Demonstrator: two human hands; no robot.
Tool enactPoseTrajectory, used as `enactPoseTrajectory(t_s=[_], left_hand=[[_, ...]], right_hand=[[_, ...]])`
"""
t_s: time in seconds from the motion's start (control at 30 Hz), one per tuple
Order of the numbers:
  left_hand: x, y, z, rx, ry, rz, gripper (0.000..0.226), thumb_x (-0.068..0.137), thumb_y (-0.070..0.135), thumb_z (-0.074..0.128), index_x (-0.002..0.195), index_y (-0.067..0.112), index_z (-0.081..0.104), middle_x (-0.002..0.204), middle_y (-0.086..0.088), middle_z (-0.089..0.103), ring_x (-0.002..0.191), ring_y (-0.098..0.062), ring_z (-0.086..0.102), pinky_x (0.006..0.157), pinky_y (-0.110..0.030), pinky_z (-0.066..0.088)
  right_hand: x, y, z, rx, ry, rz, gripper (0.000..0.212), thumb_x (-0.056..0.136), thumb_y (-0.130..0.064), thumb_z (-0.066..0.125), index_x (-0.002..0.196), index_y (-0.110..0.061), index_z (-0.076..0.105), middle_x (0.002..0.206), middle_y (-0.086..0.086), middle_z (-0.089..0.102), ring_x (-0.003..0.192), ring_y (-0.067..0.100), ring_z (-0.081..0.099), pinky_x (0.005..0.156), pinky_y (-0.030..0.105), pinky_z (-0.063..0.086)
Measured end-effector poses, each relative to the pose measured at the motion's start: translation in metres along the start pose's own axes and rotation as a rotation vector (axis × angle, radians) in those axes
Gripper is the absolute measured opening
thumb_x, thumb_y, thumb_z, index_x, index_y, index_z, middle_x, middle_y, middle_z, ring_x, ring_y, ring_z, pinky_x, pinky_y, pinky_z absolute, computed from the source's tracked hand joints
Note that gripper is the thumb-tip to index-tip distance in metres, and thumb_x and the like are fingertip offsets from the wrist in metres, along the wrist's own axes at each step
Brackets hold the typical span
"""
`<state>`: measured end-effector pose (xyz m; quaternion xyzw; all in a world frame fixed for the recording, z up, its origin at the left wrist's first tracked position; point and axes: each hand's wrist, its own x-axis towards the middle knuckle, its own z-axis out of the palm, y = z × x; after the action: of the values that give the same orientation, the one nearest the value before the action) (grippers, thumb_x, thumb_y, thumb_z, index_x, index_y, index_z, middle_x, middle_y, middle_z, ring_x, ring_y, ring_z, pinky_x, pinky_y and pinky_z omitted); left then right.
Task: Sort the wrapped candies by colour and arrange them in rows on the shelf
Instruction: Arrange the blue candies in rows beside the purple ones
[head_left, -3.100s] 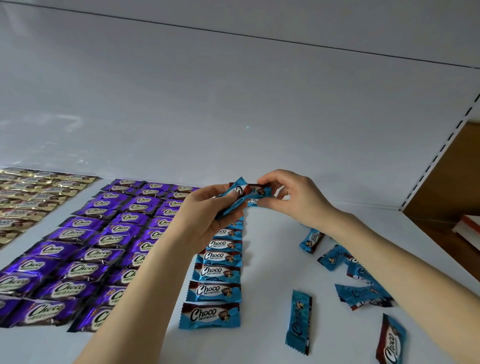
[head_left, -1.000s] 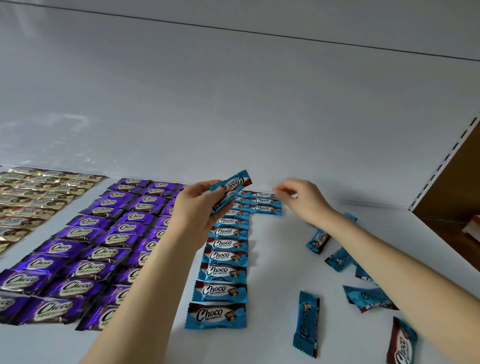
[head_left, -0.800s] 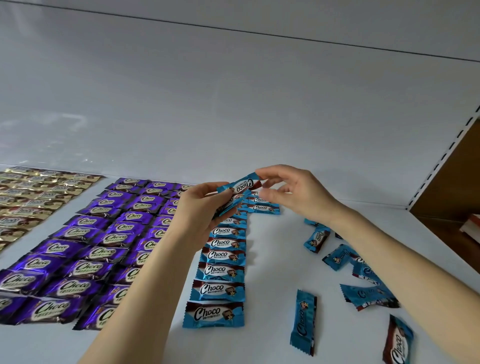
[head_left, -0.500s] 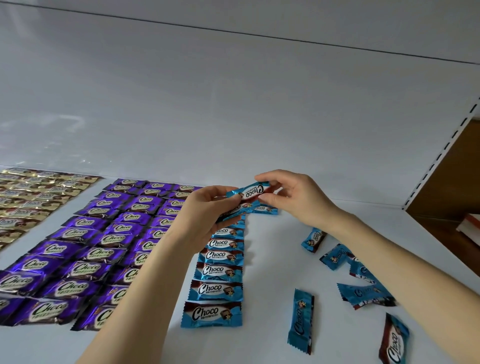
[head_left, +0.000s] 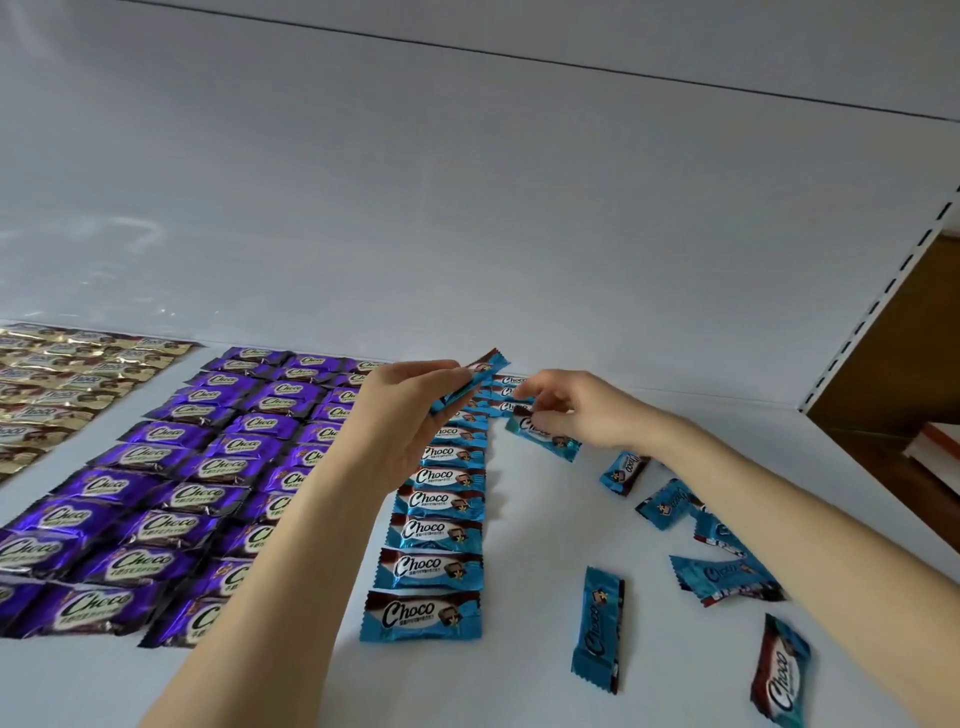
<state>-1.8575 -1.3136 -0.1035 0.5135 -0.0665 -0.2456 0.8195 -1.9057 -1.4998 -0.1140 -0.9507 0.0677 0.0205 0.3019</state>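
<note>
My left hand (head_left: 410, 410) holds a small stack of blue Choco candies (head_left: 467, 387) above the far end of a blue column (head_left: 441, 525) that runs toward me. To its right, my right hand (head_left: 576, 410) pinches a single blue candy (head_left: 543, 439) low over the shelf, just in front of a short second blue column (head_left: 511, 392) at the back. Loose blue candies (head_left: 597, 629) lie scattered on the right. Purple candies (head_left: 171, 483) fill several columns on the left, and gold ones (head_left: 57, 384) lie at the far left.
The white shelf board (head_left: 519, 675) meets a white back panel (head_left: 467, 208). A perforated upright (head_left: 883, 301) bounds the shelf on the right, with a brown surface and a red-edged box (head_left: 935, 447) beyond it.
My right hand drew one blue candy off the stack in my left hand and carried it down and right to the shelf beside the blue column. My left hand stayed about where it was.
</note>
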Motion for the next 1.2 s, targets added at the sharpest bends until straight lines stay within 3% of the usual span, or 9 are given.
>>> enactPoseTrajectory(t_s=[0.1, 0.2, 0.33, 0.47, 0.67, 1.2], left_hand=[[-0.001, 0.0, 0.0, 0.011, 0.015, 0.025, 0.004, 0.086, -0.001, 0.057, 0.084, -0.002, 0.061, 0.089, -0.014, 0.063, 0.079, -0.017, 0.065, 0.066, -0.017, 0.057], [-0.001, 0.0, -0.002, -0.01, 0.033, 0.061, 0.006, 0.086, -0.001, 0.058, 0.081, 0.0, 0.06, 0.086, -0.013, 0.063, 0.076, -0.016, 0.065, 0.064, -0.017, 0.057], [-0.001, 0.0, -0.003, 0.042, 0.067, 0.06, 0.004, 0.085, 0.005, 0.062, 0.083, 0.008, 0.061, 0.084, -0.012, 0.065, 0.065, -0.015, 0.065, 0.062, -0.021, 0.057], [-0.003, 0.001, -0.002, 0.053, 0.057, 0.036, 0.008, 0.09, 0.002, 0.056, 0.087, 0.006, 0.061, 0.086, -0.013, 0.064, 0.07, -0.016, 0.062, 0.061, -0.02, 0.057], [-0.002, 0.003, -0.002, 0.023, 0.083, 0.028, 0.006, 0.09, 0.0, 0.055, 0.088, 0.005, 0.058, 0.088, -0.015, 0.062, 0.07, -0.017, 0.064, 0.059, -0.02, 0.058], [-0.002, 0.001, -0.002, 0.03, 0.075, 0.02, 0.006, 0.09, 0.004, 0.055, 0.085, 0.005, 0.058, 0.086, -0.015, 0.063, 0.072, -0.017, 0.065, 0.063, -0.022, 0.058]], right_hand=[[0.001, 0.006, 0.006, -0.027, 0.104, -0.067, 0.024, 0.09, -0.013, 0.057, 0.113, -0.013, 0.056, 0.101, 0.001, 0.06, 0.092, 0.011, 0.055, 0.073, 0.013, 0.041], [-0.005, 0.013, 0.002, -0.037, 0.154, -0.048, 0.021, 0.085, -0.017, 0.065, 0.105, -0.013, 0.061, 0.092, -0.008, 0.058, 0.081, 0.002, 0.054, 0.065, 0.004, 0.04], [-0.009, 0.018, 0.003, -0.222, 0.088, -0.037, 0.018, 0.083, -0.023, 0.066, 0.1, -0.017, 0.067, 0.092, -0.007, 0.058, 0.087, 0.009, 0.054, 0.067, 0.014, 0.039], [-0.006, 0.017, 0.01, -0.257, 0.131, -0.053, 0.019, 0.088, -0.017, 0.057, 0.103, -0.015, 0.068, 0.098, -0.005, 0.058, 0.09, 0.007, 0.052, 0.064, 0.008, 0.036], [0.0, 0.016, 0.013, -0.27, 0.175, -0.057, 0.022, 0.09, -0.012, 0.052, 0.106, -0.012, 0.068, 0.112, 0.004, 0.062, 0.103, 0.015, 0.054, 0.079, 0.019, 0.038], [-0.002, 0.013, 0.014, -0.301, 0.149, -0.099, 0.024, 0.092, -0.013, 0.048, 0.105, -0.01, 0.068, 0.11, 0.002, 0.062, 0.092, 0.004, 0.044, 0.079, 0.022, 0.041]])
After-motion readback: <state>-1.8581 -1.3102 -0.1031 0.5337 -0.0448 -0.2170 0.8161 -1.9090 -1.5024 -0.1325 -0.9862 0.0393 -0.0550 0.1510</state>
